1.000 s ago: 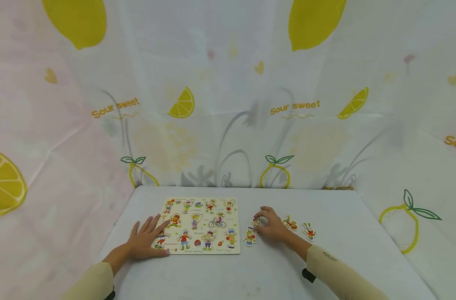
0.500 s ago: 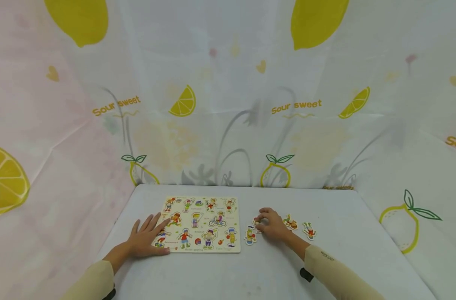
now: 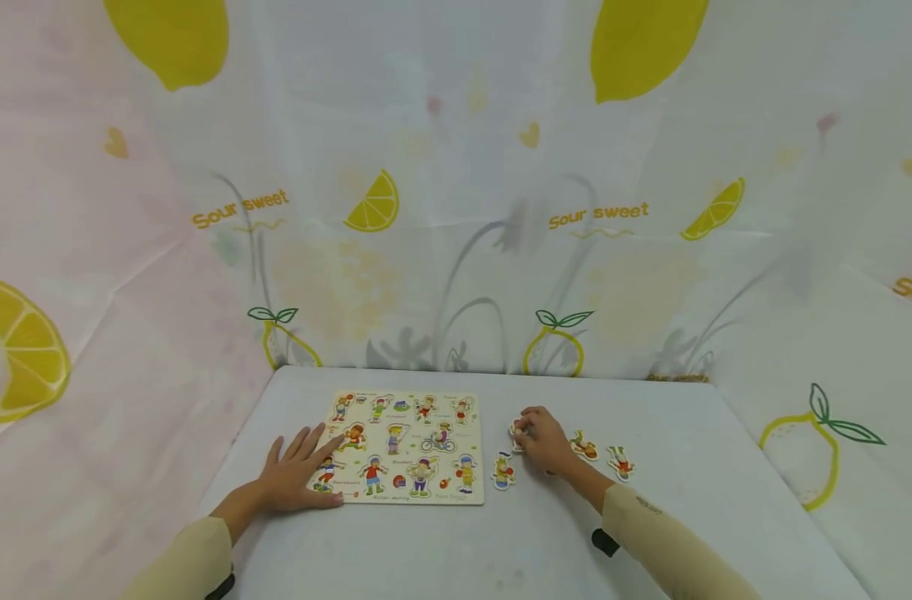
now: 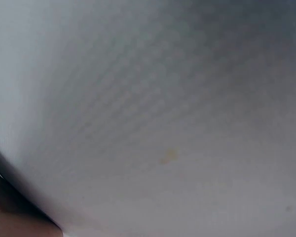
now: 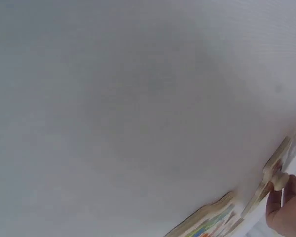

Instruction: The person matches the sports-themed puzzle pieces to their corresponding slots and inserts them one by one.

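Observation:
In the head view, my left hand (image 3: 294, 475) rests with spread, straight fingers on the left edge of a cream puzzle board (image 3: 418, 467). Figures of children at sports fill the board. My right hand (image 3: 546, 442) is to the right of the board and pinches a loose puzzle piece (image 3: 517, 432), mostly covered by the fingers. The right wrist view shows the fingertips on the round wooden knob (image 5: 280, 180) of that piece. Nearer to me lies a figure piece (image 3: 503, 472) in yellow and blue. The left wrist view shows mostly white tabletop, with a bit of finger in the corner.
Two more loose puzzle pieces lie right of my right hand: one in green and orange (image 3: 583, 446) and another upside-down one (image 3: 619, 463). The white table (image 3: 456, 554) ends at a lemon-printed cloth (image 3: 456, 292) at the back and sides.
My right hand has moved the pinched piece slightly away from me, apart from the yellow-and-blue piece. My left hand stays on the board. The head view has shifted a little.

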{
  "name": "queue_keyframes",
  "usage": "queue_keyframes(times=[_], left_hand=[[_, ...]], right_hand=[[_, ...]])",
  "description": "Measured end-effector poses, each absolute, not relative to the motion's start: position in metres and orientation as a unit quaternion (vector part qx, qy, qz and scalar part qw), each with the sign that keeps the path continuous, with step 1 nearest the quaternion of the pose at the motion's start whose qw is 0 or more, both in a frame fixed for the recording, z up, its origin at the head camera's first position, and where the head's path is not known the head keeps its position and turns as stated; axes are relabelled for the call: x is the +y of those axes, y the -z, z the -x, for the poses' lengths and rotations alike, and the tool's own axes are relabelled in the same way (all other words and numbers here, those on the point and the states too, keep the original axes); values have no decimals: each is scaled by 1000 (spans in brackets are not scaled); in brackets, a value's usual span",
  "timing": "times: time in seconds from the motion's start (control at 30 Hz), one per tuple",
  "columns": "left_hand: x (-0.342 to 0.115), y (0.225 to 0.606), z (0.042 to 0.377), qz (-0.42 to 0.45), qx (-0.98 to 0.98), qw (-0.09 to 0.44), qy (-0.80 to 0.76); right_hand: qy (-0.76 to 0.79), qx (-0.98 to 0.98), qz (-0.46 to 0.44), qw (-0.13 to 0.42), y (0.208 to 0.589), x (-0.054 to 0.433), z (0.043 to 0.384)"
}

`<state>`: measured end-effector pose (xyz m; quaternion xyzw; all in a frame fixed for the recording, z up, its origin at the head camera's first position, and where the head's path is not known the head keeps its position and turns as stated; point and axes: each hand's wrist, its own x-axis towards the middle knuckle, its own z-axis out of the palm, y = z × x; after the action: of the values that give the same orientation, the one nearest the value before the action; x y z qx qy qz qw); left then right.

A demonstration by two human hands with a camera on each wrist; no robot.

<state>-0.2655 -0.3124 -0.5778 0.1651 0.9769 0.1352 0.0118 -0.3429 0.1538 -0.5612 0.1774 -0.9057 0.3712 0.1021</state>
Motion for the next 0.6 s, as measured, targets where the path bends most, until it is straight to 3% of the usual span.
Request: queue_keyframes(times=[0.37, 0.6], left_hand=[[-308, 581, 269, -157, 979, 22, -127], [-309, 581, 266, -154, 978, 23, -138]], right_hand=[[-407, -889, -136, 159, 557, 98, 374], [-401, -904, -65, 130, 535, 35, 392]])
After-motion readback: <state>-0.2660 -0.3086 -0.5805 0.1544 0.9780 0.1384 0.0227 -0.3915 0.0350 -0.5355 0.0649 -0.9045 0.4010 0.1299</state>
